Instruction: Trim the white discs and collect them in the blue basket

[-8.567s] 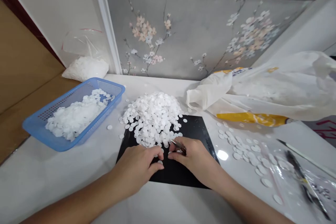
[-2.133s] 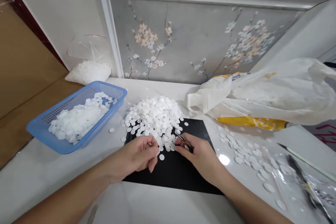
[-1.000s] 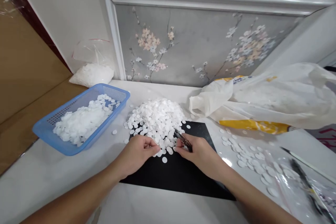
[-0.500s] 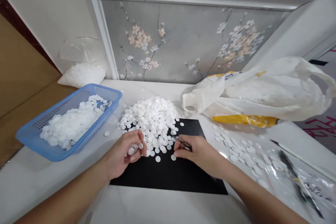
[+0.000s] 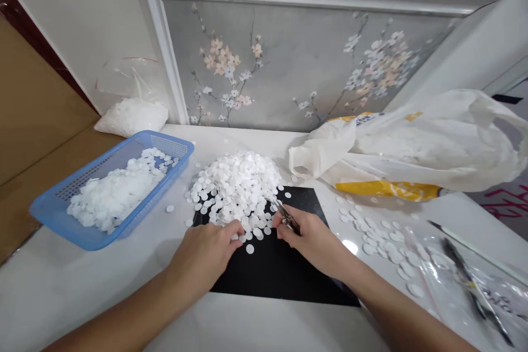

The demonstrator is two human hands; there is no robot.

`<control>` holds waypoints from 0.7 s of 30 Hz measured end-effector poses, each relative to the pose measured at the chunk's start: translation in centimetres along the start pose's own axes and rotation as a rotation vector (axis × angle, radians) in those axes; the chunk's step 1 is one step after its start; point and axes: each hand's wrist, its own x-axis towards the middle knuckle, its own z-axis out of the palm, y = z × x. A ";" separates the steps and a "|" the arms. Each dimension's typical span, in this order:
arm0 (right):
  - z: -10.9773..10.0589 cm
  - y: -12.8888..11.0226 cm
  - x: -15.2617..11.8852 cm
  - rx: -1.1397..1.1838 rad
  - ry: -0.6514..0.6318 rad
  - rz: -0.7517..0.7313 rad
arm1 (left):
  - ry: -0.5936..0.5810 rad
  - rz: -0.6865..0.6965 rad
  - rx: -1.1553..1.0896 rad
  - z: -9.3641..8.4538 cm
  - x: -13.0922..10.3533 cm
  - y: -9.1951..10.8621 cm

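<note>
A heap of small white discs (image 5: 241, 181) lies on the back part of a black mat (image 5: 280, 280). At the heap's front edge my left hand (image 5: 210, 250) is palm down with its fingers curled closed. White discs (image 5: 235, 237) show at its fingertips; the palm is hidden. My right hand (image 5: 307, 236) grips slim metal tweezers (image 5: 289, 219), whose tips point up-left at the heap's right side. One loose disc (image 5: 249, 249) lies on the mat between my hands.
Left stands a blue basket (image 5: 117, 239) of white discs, with a clear bag of white pieces (image 5: 132, 115) behind. A white-and-yellow plastic bag (image 5: 388, 170) lies right, near scattered discs (image 5: 383, 239), a black pen (image 5: 474, 286) and clear plastic bags (image 5: 449, 291). A framed floral panel (image 5: 289, 66) backs the table.
My left hand has turned from showing discs in its palm to palm down and moved right, to the heap's front edge. The disc below my right fingertips no longer shows there.
</note>
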 end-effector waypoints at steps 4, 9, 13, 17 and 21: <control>0.7 -0.3 0.3 -0.118 0.055 -0.042 | -0.013 -0.028 -0.002 -0.1 0.2 -0.3; 1.0 -0.6 0.6 -0.148 0.018 -0.114 | -0.025 -0.062 -0.054 -0.3 0.1 -0.4; -0.1 -1.0 0.5 -0.123 -0.150 -0.023 | -0.027 -0.023 -0.124 -0.1 0.1 -0.4; -1.0 -0.8 0.3 0.011 -0.274 0.021 | -0.046 -0.028 -0.168 -0.1 0.1 -0.5; -1.1 -0.4 0.6 0.239 -0.237 0.067 | -0.050 -0.028 -0.187 -0.2 0.2 -0.6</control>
